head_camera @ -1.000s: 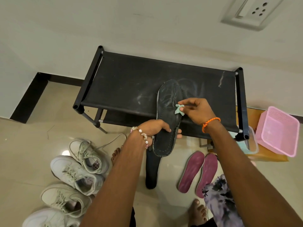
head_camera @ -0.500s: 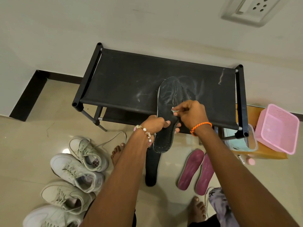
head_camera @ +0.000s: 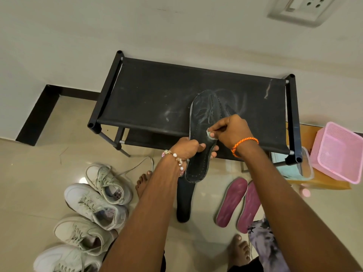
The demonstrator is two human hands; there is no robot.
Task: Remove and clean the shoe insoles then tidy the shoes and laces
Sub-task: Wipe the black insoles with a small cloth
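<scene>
A black insole stands tilted, its toe end leaning on the black shoe rack. My left hand grips the insole near its middle from the left. My right hand pinches a small pale green cloth against the insole's right edge. A second black insole lies on the floor below. Two maroon insoles lie side by side to the right. Several white sneakers sit on the floor at the left, one with a loose lace.
A pink plastic basket rests on a wooden board at the right, beside a clear container holding something teal. Bare feet stand on the beige tiled floor. A wall with a socket rises behind the rack.
My right hand with the cloth has slid down the insole toward my left hand and stays near its middle edge. The left hand keeps its grip.
</scene>
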